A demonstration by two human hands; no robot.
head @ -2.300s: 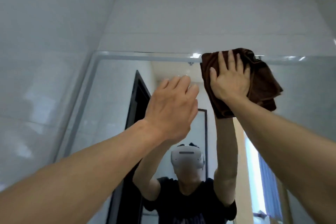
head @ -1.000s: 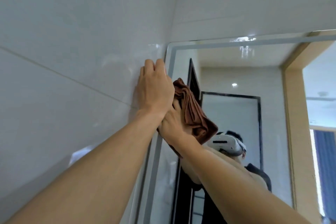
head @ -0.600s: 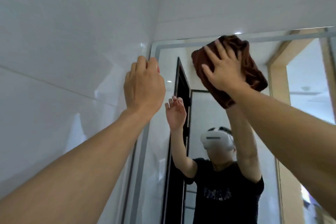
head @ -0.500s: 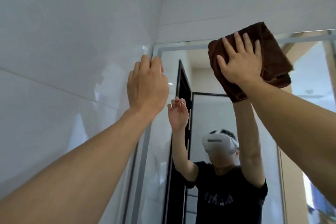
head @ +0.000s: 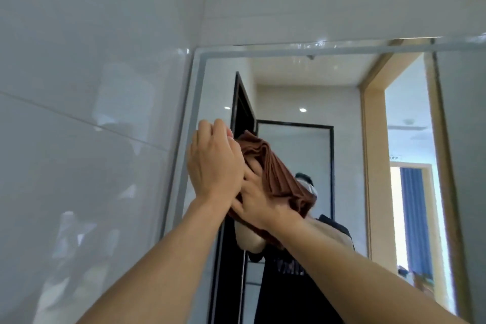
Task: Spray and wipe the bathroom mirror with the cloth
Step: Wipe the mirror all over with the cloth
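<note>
The bathroom mirror (head: 302, 81) fills the right half of the view, with a pale frosted border along its top and left edges. My right hand (head: 259, 202) presses a bunched brown cloth (head: 278, 176) flat against the glass near the mirror's left edge. My left hand (head: 213, 163) is raised in front of it, empty, with fingers loosely curled close to the frosted border; it covers the right hand's fingers and part of the cloth. No spray bottle is in view.
A glossy white tiled wall (head: 92, 113) meets the mirror on the left, and more white tile runs above it. The glass reflects a dark door frame, a wooden doorway, blue curtains and the person's dark shirt.
My right hand has swept the cloth from the mirror's top centre down and left to the left edge, behind my left hand. The left hand sits lower in view.
</note>
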